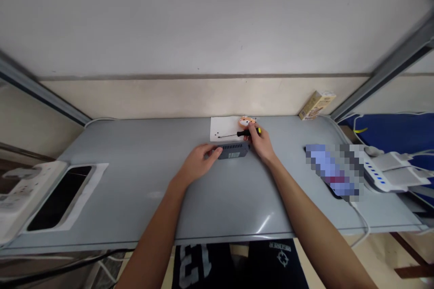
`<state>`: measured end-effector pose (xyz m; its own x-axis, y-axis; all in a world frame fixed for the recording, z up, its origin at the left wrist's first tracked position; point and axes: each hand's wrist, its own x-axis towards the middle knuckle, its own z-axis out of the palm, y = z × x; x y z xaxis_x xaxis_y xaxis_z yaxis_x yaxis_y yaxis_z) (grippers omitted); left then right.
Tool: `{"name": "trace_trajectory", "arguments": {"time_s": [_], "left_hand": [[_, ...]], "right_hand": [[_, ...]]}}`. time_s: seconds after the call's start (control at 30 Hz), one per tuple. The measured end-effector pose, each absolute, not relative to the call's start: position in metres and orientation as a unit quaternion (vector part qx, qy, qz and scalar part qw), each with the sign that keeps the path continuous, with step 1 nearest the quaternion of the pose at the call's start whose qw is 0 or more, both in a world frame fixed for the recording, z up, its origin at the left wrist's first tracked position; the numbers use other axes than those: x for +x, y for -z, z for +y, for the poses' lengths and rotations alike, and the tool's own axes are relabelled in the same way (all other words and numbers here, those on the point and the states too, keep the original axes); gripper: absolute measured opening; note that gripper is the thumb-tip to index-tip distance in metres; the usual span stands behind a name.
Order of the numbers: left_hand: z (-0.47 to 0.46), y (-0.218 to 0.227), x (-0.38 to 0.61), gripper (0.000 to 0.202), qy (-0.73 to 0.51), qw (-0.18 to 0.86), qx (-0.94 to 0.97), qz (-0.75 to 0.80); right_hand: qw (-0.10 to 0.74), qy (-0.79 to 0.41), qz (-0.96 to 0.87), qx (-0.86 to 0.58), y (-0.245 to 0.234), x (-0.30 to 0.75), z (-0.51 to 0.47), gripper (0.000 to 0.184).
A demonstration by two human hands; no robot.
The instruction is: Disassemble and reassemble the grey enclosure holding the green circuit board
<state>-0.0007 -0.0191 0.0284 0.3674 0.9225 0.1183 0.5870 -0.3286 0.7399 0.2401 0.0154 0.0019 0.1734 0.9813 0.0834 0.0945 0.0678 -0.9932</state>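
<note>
A small dark grey box-shaped device [233, 150] with vent slots and a pale label stands on the grey table. My left hand [200, 160] grips its left end between thumb and fingers. In my right hand [259, 140] is a screwdriver [243, 133] with a black and yellow handle, its thin shaft pointing left. The tip lies over a white sheet of paper [220, 125], close to several tiny dark pieces, perhaps screws. Behind the right hand, an orange and white object [247, 121] rests on the paper, partly covered by the fingers.
A black-screened phone [61, 196] lies on paper at the left, beside a white power strip [30, 194]. On the right are another phone [330, 169], its screen blurred, and a white charging hub [376, 176] with cables. A small carton [316, 104] stands against the back wall.
</note>
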Motion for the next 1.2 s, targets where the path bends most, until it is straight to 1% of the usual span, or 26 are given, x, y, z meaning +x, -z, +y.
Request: {"name": "trace_trajectory", "arguments": {"time_s": [0.1,0.23,0.4,0.63,1.2], "left_hand": [[-0.0182,-0.0277,-0.0008,0.045,-0.280,0.322,0.760,0.490],[-0.0170,-0.0258,-0.0021,0.036,-0.298,0.331,0.747,0.494],[-0.0157,-0.0236,-0.0024,0.039,-0.287,0.335,0.753,0.488],[-0.0156,-0.0211,-0.0011,0.035,-0.301,0.319,0.747,0.500],[-0.0150,-0.0195,-0.0016,0.034,-0.304,0.318,0.748,0.496]], "right_hand": [[0.551,-0.410,-0.478,-0.548,-0.0024,0.2413,0.0157,0.055],[0.565,-0.402,-0.461,-0.554,-0.0034,0.2416,0.0155,0.058],[0.576,-0.392,-0.464,-0.547,-0.0024,0.2415,0.0153,0.057],[0.587,-0.391,-0.451,-0.548,-0.0008,0.2425,0.0146,0.057],[0.601,-0.378,-0.445,-0.545,0.0011,0.2413,0.0164,0.057]]}}
